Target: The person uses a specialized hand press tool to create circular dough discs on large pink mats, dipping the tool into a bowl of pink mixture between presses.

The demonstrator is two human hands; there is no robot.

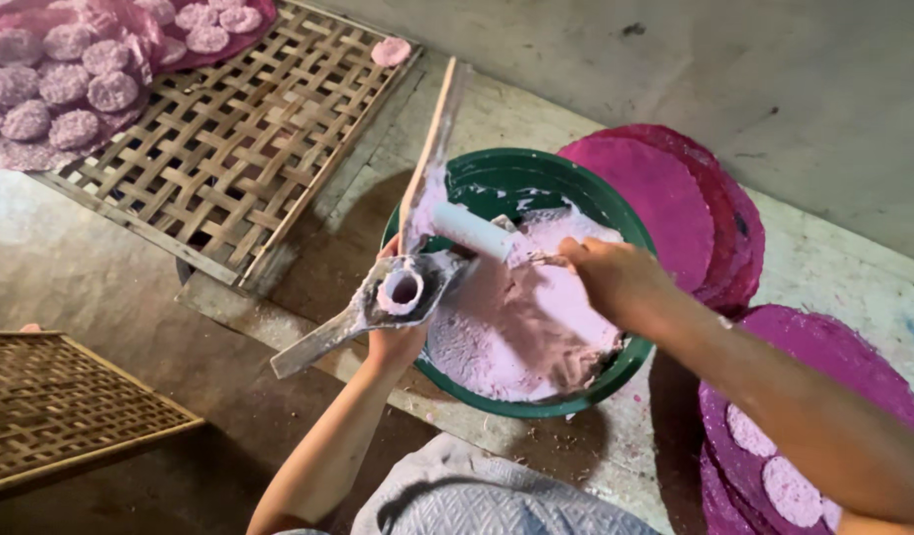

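Note:
My left hand (396, 342) grips a grey, paste-smeared mould tool (403, 290) with a round ring opening and two long flat arms, held over the near left rim of a green basin (536, 163). The basin holds pale pink paste (521, 322). My right hand (606, 277) reaches into the basin and holds a short white cylinder (474, 230), its end pointing toward the mould. Paste coats both hands' fingers.
A woven bamboo tray (229, 139) at upper left carries several round pink cakes (71, 69) on pink cloth. A second bamboo tray (51, 406) lies at lower left. Stacks of magenta cloth rounds (675, 198) sit right of the basin, more magenta rounds (823, 396) with pink cakes at lower right.

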